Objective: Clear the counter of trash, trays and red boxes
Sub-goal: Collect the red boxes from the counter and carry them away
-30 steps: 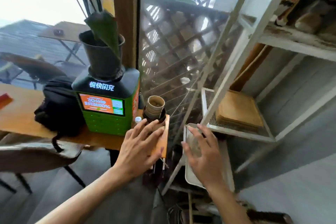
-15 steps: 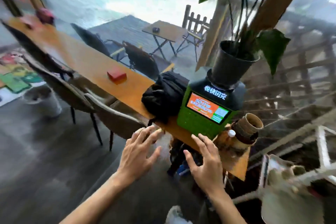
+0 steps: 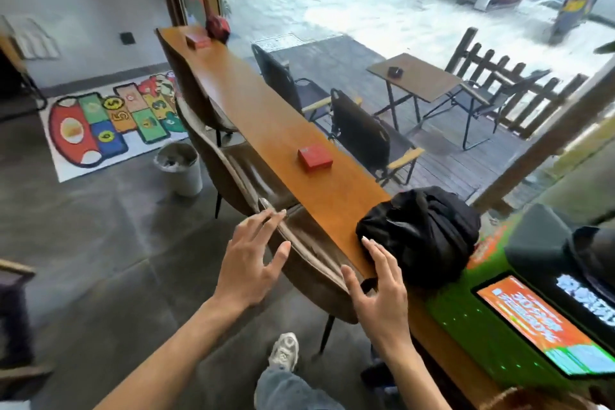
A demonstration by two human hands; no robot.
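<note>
while both arms reach forward, neither hand holds anything: the left hand (image 3: 253, 263) hangs with fingers spread wide above the back of a brown chair (image 3: 299, 253), and the right hand (image 3: 379, 293) hovers with fingers loosely splayed at the near edge of the counter (image 3: 266, 116), just beside a crumpled black bag (image 3: 422, 233).

the counter is a long narrow wooden plank running away from the person along a window. a red box (image 3: 314, 158) lies flat on it about midway, well apart from both hands. a second red box (image 3: 198, 40) sits at the far end, next to a dark red rounded object (image 3: 218, 28) whose nature cannot be told. no trays or loose trash show on the visible stretch. a green kiosk with a lit screen (image 3: 532, 319) stands at the near right. on the floor to the left, a pale bin (image 3: 179, 168) waits beside the chairs.

judging by the empty hands and the untouched boxes, the person appears to be between pickups, heading for the nearer red box. the next move likely calls for stepping along the counter past the chairs, reaching over the chair back, and closing one hand around the box's sides to lift it.
</note>
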